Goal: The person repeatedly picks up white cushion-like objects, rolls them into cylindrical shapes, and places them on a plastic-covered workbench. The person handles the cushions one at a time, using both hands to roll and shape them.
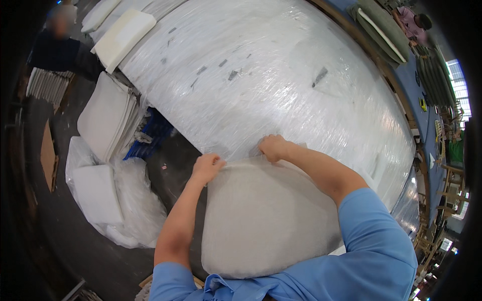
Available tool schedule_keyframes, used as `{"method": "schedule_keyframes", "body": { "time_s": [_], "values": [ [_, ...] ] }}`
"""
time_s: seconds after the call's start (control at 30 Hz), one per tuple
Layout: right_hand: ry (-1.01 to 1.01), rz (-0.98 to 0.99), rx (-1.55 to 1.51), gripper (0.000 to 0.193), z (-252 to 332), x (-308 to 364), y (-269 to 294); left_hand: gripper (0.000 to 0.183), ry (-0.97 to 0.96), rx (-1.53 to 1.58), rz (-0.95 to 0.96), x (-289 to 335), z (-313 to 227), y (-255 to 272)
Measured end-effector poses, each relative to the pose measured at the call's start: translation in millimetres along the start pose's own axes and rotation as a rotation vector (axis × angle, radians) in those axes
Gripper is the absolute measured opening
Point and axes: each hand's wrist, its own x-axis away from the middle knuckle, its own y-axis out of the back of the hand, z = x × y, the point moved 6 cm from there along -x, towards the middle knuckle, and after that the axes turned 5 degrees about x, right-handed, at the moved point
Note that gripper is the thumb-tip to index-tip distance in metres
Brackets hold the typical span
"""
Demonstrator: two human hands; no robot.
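Observation:
A light grey fabric-covered cushion [266,215] lies close against my body, its far edge at the plastic-covered table. My left hand [208,168] is closed on the cushion's far left corner, thumb and fingers pinching the fabric. Farther right, my right hand [274,148] has its fingers curled at the same far edge, gripping the cover there. The fingertips of my right hand are partly hidden behind the knuckles. Under both hands' far side spreads the table [271,65], wrapped in shiny clear film with small dark patches.
Stacked pale cushions [108,113] stand left of the table, by a blue crate [150,133]. Below them sits a clear plastic bag [138,200] with a white cushion piece [98,193]. A white foam piece [123,37] lies on the table's far left corner. Two people work farther off.

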Motion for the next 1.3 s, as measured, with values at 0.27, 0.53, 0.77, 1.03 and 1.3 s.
{"method": "schedule_keyframes", "body": {
  "time_s": [0.27, 0.53, 0.77, 1.03, 1.3],
  "values": [
    [0.093, -0.216, -0.166, 0.010, -16, 29, 23, 0.040, 0.015, -0.185, 0.286, -9, -45, -32],
    [-0.023, -0.184, -0.334, 0.026, -21, 56, 39, 0.023, -0.034, 0.058, 0.183, -11, -54, -28],
    [0.055, 0.168, -0.256, 0.042, 6, 37, 31, 0.021, -0.071, 0.275, 0.216, -19, -41, -50],
    [-0.246, 0.291, -0.575, 0.032, -8, 46, 20, 0.038, -0.004, -0.118, 0.174, -29, -62, -65],
    [-0.633, -0.564, -0.825, 0.030, -28, 46, -32, 0.037, 0.086, -0.229, -0.076, -39, -101, -76]
  ]
}}
